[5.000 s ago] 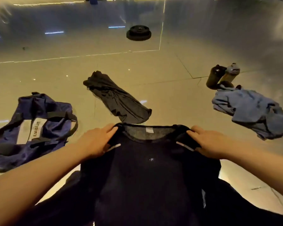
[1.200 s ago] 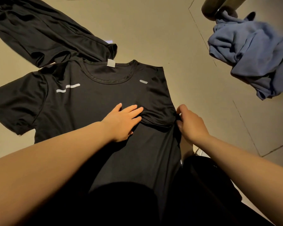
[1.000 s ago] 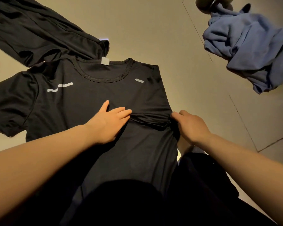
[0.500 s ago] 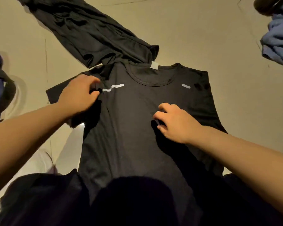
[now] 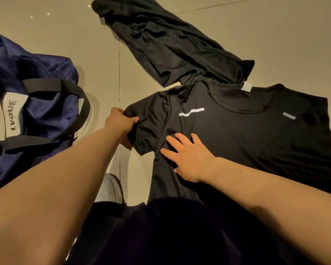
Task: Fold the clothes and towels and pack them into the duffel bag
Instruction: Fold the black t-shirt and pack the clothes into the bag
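A black T-shirt [image 5: 237, 134] with small white marks near the collar lies spread flat on the floor, its right side folded inward. My left hand [image 5: 119, 120] grips the edge of its left sleeve. My right hand [image 5: 187, 157] lies flat with fingers spread on the shirt's chest, just beside that sleeve. A navy duffel bag [image 5: 36, 104] with black straps and a white label sits on the floor to the left, apart from the shirt.
A crumpled black garment [image 5: 166, 44] lies above the shirt, its end overlapping the collar. A white shoe [image 5: 109, 190] shows at the shirt's lower left edge. My dark-clothed legs fill the bottom of the view. Beige tiled floor [image 5: 275, 35] surrounds everything.
The view has swung left, bringing the duffel bag in. My left hand has slid outward to the sleeve edge. My right hand has moved left and flattened on the chest.
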`<state>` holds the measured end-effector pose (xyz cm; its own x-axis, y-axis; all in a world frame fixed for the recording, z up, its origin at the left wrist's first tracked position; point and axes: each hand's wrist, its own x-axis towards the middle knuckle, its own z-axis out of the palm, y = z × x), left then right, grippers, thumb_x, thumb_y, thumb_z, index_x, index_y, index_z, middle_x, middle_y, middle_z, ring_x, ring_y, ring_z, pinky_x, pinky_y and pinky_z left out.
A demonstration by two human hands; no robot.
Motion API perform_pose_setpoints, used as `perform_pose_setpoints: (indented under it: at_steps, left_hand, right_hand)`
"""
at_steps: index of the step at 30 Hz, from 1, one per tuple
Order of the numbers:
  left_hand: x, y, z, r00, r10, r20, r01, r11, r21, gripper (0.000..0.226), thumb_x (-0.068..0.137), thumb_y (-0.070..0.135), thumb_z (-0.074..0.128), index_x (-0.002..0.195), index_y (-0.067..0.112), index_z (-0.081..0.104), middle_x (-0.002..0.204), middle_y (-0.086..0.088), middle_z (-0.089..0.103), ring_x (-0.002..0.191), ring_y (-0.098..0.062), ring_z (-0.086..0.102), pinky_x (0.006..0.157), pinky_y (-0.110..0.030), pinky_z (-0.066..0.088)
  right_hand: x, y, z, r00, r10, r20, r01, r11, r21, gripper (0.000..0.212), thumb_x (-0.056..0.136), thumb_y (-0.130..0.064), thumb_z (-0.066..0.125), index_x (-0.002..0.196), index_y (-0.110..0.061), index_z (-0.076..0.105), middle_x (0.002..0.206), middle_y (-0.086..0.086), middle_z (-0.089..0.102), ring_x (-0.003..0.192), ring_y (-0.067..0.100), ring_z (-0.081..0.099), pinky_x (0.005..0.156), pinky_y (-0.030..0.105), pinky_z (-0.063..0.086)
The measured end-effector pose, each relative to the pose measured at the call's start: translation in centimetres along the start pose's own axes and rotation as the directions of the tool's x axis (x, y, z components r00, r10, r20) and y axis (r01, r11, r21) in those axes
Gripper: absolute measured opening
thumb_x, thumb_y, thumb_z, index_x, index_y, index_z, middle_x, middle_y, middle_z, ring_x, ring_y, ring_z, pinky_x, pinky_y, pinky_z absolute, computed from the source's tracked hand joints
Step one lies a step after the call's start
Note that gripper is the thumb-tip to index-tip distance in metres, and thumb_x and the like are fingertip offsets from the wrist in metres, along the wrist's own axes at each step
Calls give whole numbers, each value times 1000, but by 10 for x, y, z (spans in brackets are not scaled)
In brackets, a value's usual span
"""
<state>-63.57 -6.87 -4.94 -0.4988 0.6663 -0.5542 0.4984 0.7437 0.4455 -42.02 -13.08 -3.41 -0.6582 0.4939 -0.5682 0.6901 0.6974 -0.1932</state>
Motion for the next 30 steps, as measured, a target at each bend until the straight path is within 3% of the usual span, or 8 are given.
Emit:
perform_pose_setpoints:
  at_steps: [10,14,16,18,20,21,25,30]
  left_hand:
    - [-13,-14,-35,996,-83,-32,63,914,-400,31,99,13,50,130,10,48,120,-10,54,107,-29,53,88,-41,50]
    - [-40,3,-39,997,57,-44,-71,907,-414,32,98,17,51,129,12,47,117,-6,55,106,-25,56,86,-36,50]
    - [-62,19,-32,954,300,8,-286,916,-280,22,95,20,57,116,18,52,110,-2,58,101,-23,59,83,-38,52]
    - [-83,30,-26,815,494,302,-455,869,-194,23,89,22,67,109,24,56,107,0,61,86,-19,63,74,-38,55]
    - [-97,25,-17,668,501,550,-509,847,-153,33,82,22,74,112,23,59,104,-2,65,74,-13,60,72,-30,53]
    - [-99,17,-14,675,485,556,-509,852,-124,33,81,22,75,111,21,60,101,-6,67,73,-13,59,72,-25,52]
    - [-79,-19,-13,872,405,276,-455,879,146,20,83,25,73,97,18,61,92,-4,67,76,-13,62,66,-21,50]
    - [-82,-51,-11,859,263,439,-408,869,279,53,73,39,80,112,26,47,90,0,61,82,-18,61,76,-32,51]
  right_hand:
    - [6,-6,-4,990,-7,-138,18,997,78,58,98,-38,44,150,-28,20,157,4,9,145,28,6,115,54,13]
    - [0,10,-3,951,155,-268,-41,920,389,52,95,-36,51,144,-27,36,145,3,35,129,27,35,104,39,33]
    - [2,23,-3,894,389,-221,-127,695,708,36,93,-32,53,128,-26,54,129,5,53,116,26,50,97,35,41]
    - [2,36,-11,805,593,-21,-135,218,967,17,96,-35,47,105,-27,59,109,7,63,86,23,62,79,35,51]
    - [-3,51,-17,769,604,207,-104,-201,974,28,99,-44,38,104,-21,53,91,10,60,64,21,59,57,32,53]
    - [-8,57,-17,766,591,253,-106,-273,956,34,99,-49,37,107,-19,51,87,10,58,61,22,57,54,31,53]
    - [-13,65,-2,752,621,219,-195,-107,975,44,87,-49,61,117,-20,47,92,8,58,67,23,60,58,34,56]
    - [-11,59,-2,788,616,2,-315,399,861,52,83,-16,67,127,-24,40,93,0,53,89,30,61,81,44,54]
